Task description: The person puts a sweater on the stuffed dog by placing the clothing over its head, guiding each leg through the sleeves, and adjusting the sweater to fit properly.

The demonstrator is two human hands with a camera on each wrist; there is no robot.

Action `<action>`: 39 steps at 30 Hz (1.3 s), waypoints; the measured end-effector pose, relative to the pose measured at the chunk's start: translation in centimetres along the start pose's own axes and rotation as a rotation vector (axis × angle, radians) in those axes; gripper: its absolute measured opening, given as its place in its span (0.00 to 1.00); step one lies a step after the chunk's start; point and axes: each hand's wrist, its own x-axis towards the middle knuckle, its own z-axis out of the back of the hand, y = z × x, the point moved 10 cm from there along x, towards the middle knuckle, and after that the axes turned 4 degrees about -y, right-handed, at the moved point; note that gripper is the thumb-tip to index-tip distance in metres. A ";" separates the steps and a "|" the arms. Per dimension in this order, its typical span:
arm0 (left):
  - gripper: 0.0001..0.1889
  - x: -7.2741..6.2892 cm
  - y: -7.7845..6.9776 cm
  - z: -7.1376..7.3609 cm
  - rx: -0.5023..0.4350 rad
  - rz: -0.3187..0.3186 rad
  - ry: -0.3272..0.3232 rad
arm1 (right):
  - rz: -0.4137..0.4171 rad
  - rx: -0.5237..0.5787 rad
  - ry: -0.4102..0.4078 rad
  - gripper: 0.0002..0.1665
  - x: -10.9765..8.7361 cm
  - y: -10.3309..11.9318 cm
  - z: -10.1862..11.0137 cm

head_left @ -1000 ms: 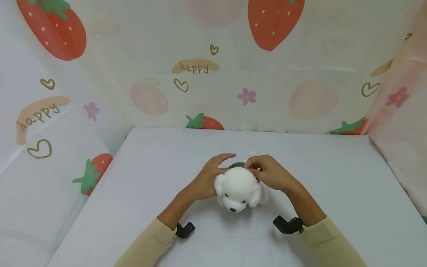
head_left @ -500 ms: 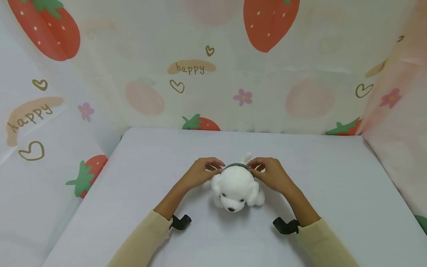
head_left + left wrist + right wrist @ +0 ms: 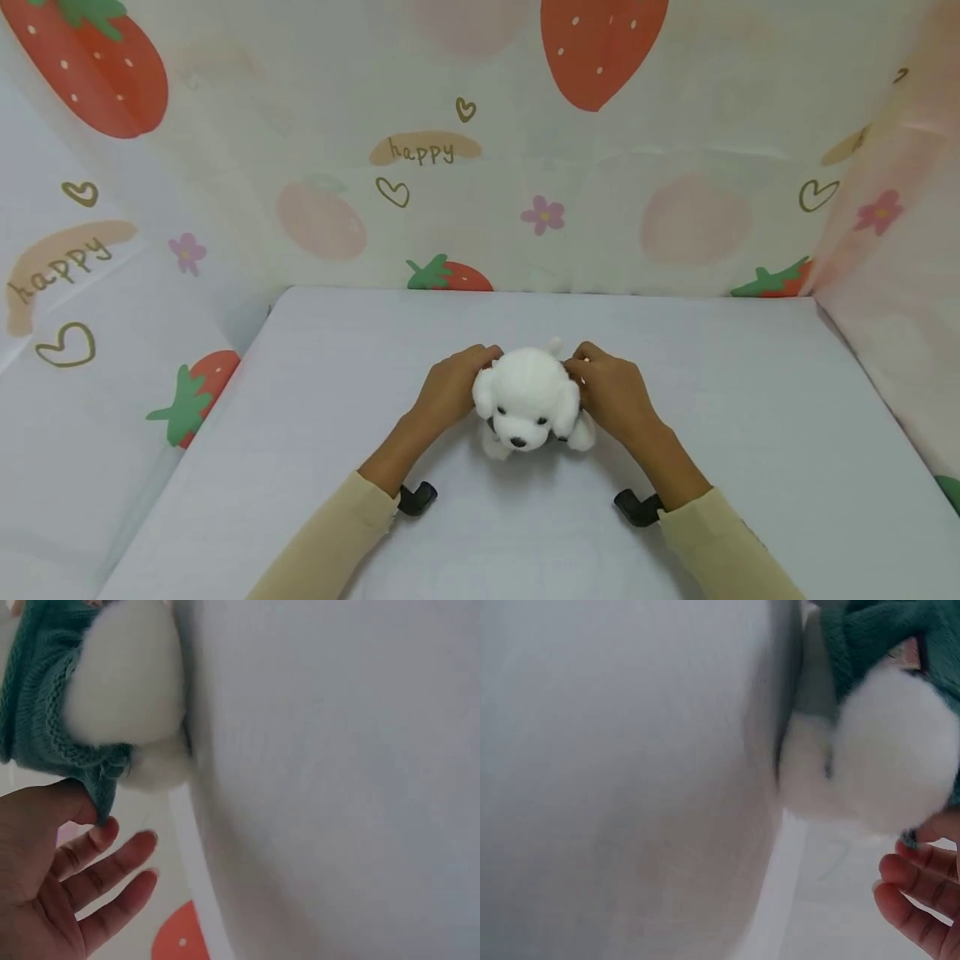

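Observation:
A white plush dog [image 3: 528, 387] stands on the white table, facing me, between both hands. It wears a teal knitted sweater [image 3: 45, 712], mostly hidden behind its head in the head view. My left hand [image 3: 452, 387] is at the dog's side; in the left wrist view its thumb and index finger pinch a drooping edge of the knit, the other fingers spread. On the opposite side, my right hand [image 3: 617, 398] pinches the sweater's edge beside a round fluffy white part, as the right wrist view shows. That hand is partly cut off there.
White cloth covers the table [image 3: 360, 350]. Behind it and at both sides hang curtains [image 3: 600, 167] printed with strawberries, hearts and flowers. A black wrist camera [image 3: 637, 507] sits below each hand at the sleeve cuffs.
The left hand has gone from lying open against the head to pinching the knit. The dark band across the head's top has dropped out of sight behind it, and the dog's face has tipped up.

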 end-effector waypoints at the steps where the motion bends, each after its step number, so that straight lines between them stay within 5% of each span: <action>1: 0.08 -0.1 -0.4 0.2 0.070 -0.030 -0.014 | 0.010 -0.032 0.002 0.09 0.0 0.2 0.1; 4: 0.04 -0.4 -1.5 0.8 0.210 -0.103 -0.065 | 0.003 -0.087 0.029 0.05 0.2 0.4 0.0; 7: 0.10 -0.5 -2.0 0.9 0.200 -0.112 -0.078 | -0.063 -0.037 0.111 0.04 0.3 0.2 -0.6; 13: 0.04 -1.2 -1.9 0.4 0.093 -0.038 0.090 | -0.219 0.143 0.305 0.10 -0.4 -1.0 -1.5; 19: 0.10 -2.8 -1.1 1.0 -0.157 0.090 0.228 | -0.214 0.208 0.214 0.10 -1.6 -0.5 0.9; 25: 0.24 -4.3 -1.3 0.3 -0.434 0.045 0.336 | -0.239 0.423 0.270 0.20 -3.9 0.2 0.8; 30: 0.27 -4.2 -1.5 -0.8 -0.480 0.065 0.356 | -0.252 0.499 0.310 0.29 -4.9 0.3 -0.5; 39: 0.09 -3.7 -1.5 -1.4 -0.466 0.154 0.308 | -0.270 0.544 0.312 0.38 -5.4 0.8 -1.8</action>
